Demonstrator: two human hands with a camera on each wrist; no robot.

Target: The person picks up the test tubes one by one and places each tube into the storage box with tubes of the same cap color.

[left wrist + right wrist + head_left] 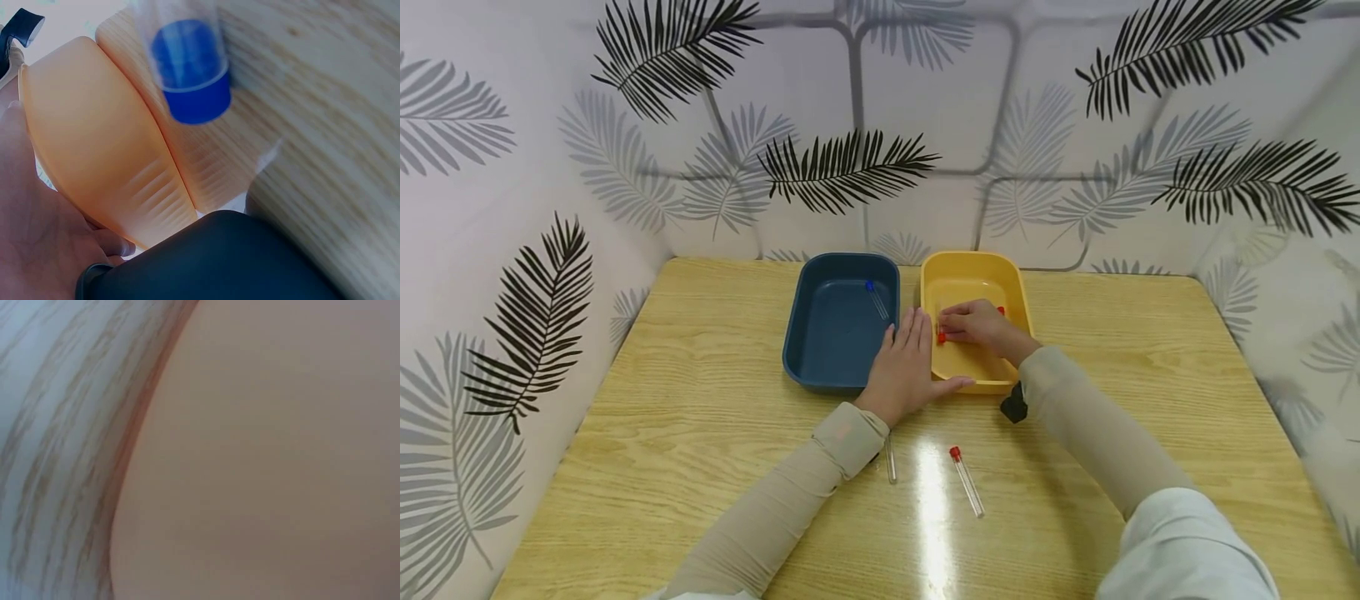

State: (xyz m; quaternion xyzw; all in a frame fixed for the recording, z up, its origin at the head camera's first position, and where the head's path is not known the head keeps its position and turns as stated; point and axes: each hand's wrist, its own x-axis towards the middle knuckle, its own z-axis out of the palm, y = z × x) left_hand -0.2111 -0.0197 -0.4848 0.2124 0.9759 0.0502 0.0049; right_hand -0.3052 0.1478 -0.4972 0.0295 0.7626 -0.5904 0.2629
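Note:
My right hand (976,323) reaches into the yellow tray (976,387) and pinches a test tube with a red cap (942,338) near the tray's left wall. Behind that hand another red cap (1001,310) shows by the right wall. My left hand (901,371) rests with straight fingers across the facing rims of the yellow tray and the dark blue tray (820,382), thumb spread along the yellow one's front edge. Inside the blue tray lies a blue-capped test tube (877,298). The right wrist view holds only the yellow tray's outer wall (262,450) and table.
On the wooden table (700,400) in front of the trays lies a red-capped test tube (967,483). Beside my left sleeve lies another tube (891,461), its upper end hidden; a blue cap (199,103) looms close in the left wrist view. A patterned curtain backs the table.

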